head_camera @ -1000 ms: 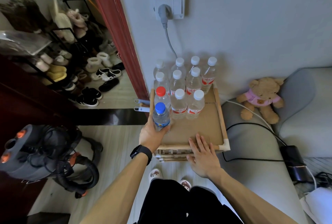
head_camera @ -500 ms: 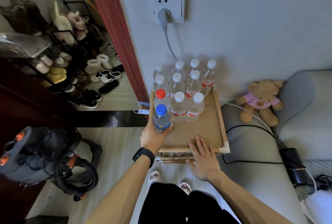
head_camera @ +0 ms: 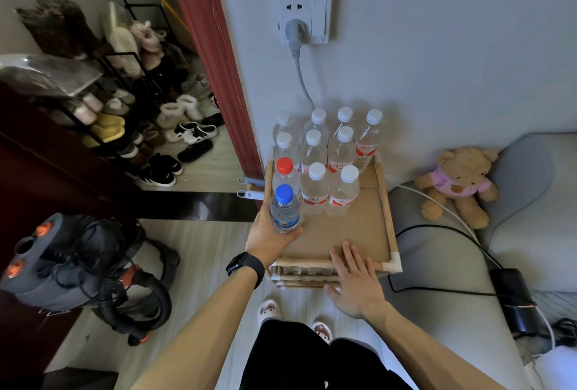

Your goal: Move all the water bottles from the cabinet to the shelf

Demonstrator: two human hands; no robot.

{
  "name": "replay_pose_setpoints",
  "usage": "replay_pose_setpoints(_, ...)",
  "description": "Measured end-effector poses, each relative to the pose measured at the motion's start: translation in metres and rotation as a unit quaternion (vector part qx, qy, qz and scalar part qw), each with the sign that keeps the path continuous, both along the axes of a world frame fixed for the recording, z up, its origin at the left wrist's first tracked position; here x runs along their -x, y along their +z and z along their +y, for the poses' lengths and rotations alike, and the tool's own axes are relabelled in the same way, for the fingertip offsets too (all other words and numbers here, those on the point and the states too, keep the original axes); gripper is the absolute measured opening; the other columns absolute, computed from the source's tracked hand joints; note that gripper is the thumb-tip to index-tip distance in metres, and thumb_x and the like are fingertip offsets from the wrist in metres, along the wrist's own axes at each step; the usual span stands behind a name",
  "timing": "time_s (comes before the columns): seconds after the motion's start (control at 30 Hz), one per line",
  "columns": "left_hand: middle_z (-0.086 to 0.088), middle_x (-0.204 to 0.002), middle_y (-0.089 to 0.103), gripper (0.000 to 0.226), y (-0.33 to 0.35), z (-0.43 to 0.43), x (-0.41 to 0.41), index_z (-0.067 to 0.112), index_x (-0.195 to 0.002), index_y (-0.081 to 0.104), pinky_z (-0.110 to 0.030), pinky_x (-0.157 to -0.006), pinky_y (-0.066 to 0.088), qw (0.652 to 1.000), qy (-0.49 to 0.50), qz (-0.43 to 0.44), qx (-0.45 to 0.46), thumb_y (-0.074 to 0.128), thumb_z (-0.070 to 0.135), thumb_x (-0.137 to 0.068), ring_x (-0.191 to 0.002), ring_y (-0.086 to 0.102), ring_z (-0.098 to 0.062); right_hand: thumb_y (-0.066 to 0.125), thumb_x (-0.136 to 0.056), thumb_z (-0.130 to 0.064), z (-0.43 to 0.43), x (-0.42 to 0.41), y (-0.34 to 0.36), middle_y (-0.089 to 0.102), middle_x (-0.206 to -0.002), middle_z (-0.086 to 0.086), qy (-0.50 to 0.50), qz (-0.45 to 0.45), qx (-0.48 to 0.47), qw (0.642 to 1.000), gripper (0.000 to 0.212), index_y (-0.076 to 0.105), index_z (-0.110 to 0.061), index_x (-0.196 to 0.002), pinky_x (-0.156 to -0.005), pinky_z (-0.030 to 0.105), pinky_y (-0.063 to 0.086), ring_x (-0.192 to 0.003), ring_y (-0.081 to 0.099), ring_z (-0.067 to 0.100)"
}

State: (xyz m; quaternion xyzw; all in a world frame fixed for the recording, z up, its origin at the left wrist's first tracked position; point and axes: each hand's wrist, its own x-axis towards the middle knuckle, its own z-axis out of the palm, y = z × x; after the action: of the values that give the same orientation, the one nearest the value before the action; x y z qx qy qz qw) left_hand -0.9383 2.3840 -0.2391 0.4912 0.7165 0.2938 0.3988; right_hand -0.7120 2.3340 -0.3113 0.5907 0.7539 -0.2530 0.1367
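My left hand [head_camera: 270, 235] grips a blue-capped water bottle [head_camera: 284, 210] at the front left corner of the wooden shelf [head_camera: 387, 221], the bottle standing upright. Right behind it stands a red-capped bottle [head_camera: 284, 171]. Several white-capped bottles [head_camera: 317, 183] stand in rows at the back of the shelf, against the wall. My right hand [head_camera: 356, 277] lies flat with straight fingers on the shelf's front rail, holding nothing. The cabinet is not in view.
A grey vacuum cleaner [head_camera: 62, 271] sits on the floor at the left. A shoe rack [head_camera: 131, 108] fills the doorway beyond the red door frame [head_camera: 215, 55]. A grey sofa [head_camera: 452, 280] with a teddy bear [head_camera: 459, 183] and cables lies to the right.
The view has shifted slightly. My left hand keeps its hold on the blue-capped bottle in the same spot, and my right hand stays on the front rail.
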Motion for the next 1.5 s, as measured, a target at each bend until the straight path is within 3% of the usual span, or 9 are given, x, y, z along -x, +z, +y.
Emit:
replay_pose_setpoints(0.13,0.012,-0.127,0.046,0.092,0.003,-0.007,-0.006,0.03,-0.138,0.038,-0.03,-0.093,0.05,0.998,0.056,0.011,-0.029,0.086,0.052,-0.063,-0.111,0.053,-0.006,0.036,-0.094,-0.06,0.001,-0.001,0.001,-0.026,-0.161,0.003,0.003,0.002,0.004,1.0,0.084,-0.01,-0.03,-0.157,-0.12,0.045,-0.01,-0.148,-0.023,0.02)
replay_pose_setpoints(0.3,0.008,-0.113,0.054,0.064,0.006,-0.004,-0.013,0.022,-0.118,0.049,-0.031,-0.077,0.051,0.994,0.071,0.07,-0.051,0.083,0.047,-0.07,-0.101,0.06,-0.013,0.036,-0.094,-0.059,0.001,-0.002,0.003,-0.026,-0.161,0.004,0.008,0.003,0.003,1.0,0.083,-0.01,-0.029,-0.157,-0.12,0.044,-0.009,-0.148,-0.023,0.02)
replay_pose_setpoints(0.53,0.013,-0.114,0.056,0.064,0.007,-0.004,-0.01,0.03,-0.118,0.046,-0.025,-0.077,0.05,0.995,0.059,0.061,-0.048,0.08,0.054,-0.069,-0.104,0.061,-0.01,0.036,-0.094,-0.059,0.004,-0.005,0.003,-0.028,-0.161,0.003,0.014,0.008,0.021,1.0,0.084,-0.011,-0.029,-0.157,-0.121,0.045,-0.008,-0.148,-0.023,0.021)
replay_pose_setpoints(0.67,0.004,-0.15,0.037,0.101,0.019,-0.009,-0.011,0.025,-0.149,0.027,-0.032,-0.108,0.04,0.989,0.028,0.1,-0.101,0.069,0.07,-0.069,-0.138,0.037,-0.012,0.033,-0.096,-0.059,0.004,-0.005,0.002,-0.027,-0.161,0.002,0.009,0.015,0.019,1.0,0.08,-0.009,-0.03,-0.157,-0.121,0.043,-0.009,-0.149,-0.022,0.02)
replay_pose_setpoints(0.83,0.001,-0.163,0.019,0.083,0.071,0.013,-0.008,0.022,-0.155,0.021,-0.046,-0.118,0.025,0.936,-0.024,0.223,-0.27,0.042,0.069,-0.09,-0.149,0.019,-0.015,0.031,-0.095,-0.06,0.002,-0.005,-0.004,-0.027,-0.161,0.001,0.008,0.014,0.006,1.0,0.08,-0.009,-0.03,-0.157,-0.12,0.043,-0.01,-0.148,-0.023,0.019)
replay_pose_setpoints(1.07,0.008,-0.165,-0.001,0.072,0.094,0.058,-0.021,0.023,-0.158,0.004,-0.045,-0.122,0.005,0.934,-0.145,0.308,-0.107,0.026,0.059,-0.1,-0.151,-0.002,-0.01,0.035,-0.092,-0.062,0.004,-0.005,-0.006,-0.023,-0.162,0.002,0.002,0.008,0.002,1.0,0.083,-0.004,-0.03,-0.158,-0.12,0.042,-0.007,-0.149,-0.02,0.019)
replay_pose_setpoints(1.4,0.0,-0.166,0.0,0.069,0.085,0.055,-0.024,0.017,-0.158,0.007,-0.042,-0.122,0.004,0.934,-0.16,0.304,-0.097,0.028,0.052,-0.102,-0.151,-0.001,-0.016,0.031,-0.095,-0.059,0.004,-0.005,0.005,-0.02,-0.163,0.001,-0.01,0.029,0.032,0.999,0.076,0.001,-0.03,-0.158,-0.12,0.042,-0.005,-0.15,-0.017,0.019)
replay_pose_setpoints(1.43,0.002,-0.165,-0.002,0.07,0.087,0.055,-0.025,0.018,-0.158,0.005,-0.041,-0.122,0.005,0.934,-0.153,0.312,-0.086,0.028,0.053,-0.102,-0.151,-0.002,-0.014,0.033,-0.096,-0.058,0.006,-0.004,0.012,-0.013,-0.165,0.002,-0.01,0.043,0.05,0.998,0.074,0.009,-0.026,-0.158,-0.12,0.041,0.001,-0.151,-0.01,0.021)
replay_pose_setpoints(1.5,0.003,-0.165,-0.005,0.071,0.091,0.054,-0.027,0.018,-0.158,0.001,-0.04,-0.122,0.005,0.934,-0.151,0.316,-0.077,0.027,0.053,-0.102,-0.151,-0.004,-0.013,0.04,-0.099,-0.052,0.027,-0.006,0.04,0.029,-0.158,0.004,-0.032,0.085,0.112,0.99,0.059,0.043,-0.014,-0.144,-0.112,0.036,0.024,-0.147,0.024,0.029)
